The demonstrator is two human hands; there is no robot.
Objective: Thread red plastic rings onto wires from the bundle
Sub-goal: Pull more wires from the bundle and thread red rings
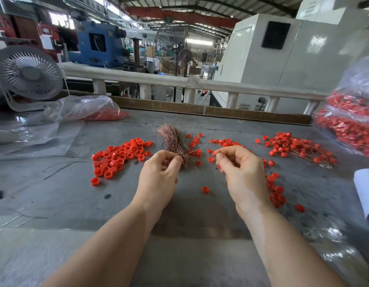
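Note:
A bundle of thin copper wires (pixel 175 139) lies on the grey table, fanned out toward the far side. My left hand (pixel 160 177) grips the bundle's near end with curled fingers. Just to the right, my right hand (pixel 239 172) pinches a single thin wire (pixel 202 146) that runs leftward to the bundle. A heap of loose red plastic rings (pixel 119 156) lies to the left of my hands. Rings threaded on wires (pixel 297 148) are piled at the right. A lone ring (pixel 205 189) sits between my wrists.
A clear bag holding red rings (pixel 90 110) lies at the back left beside a white fan (pixel 28 75). A fuller bag of rings (pixel 351 121) stands at the right edge, with a white paper roll (pixel 365 193) below it. Loose dark wires (pixel 63 164) trail at the left.

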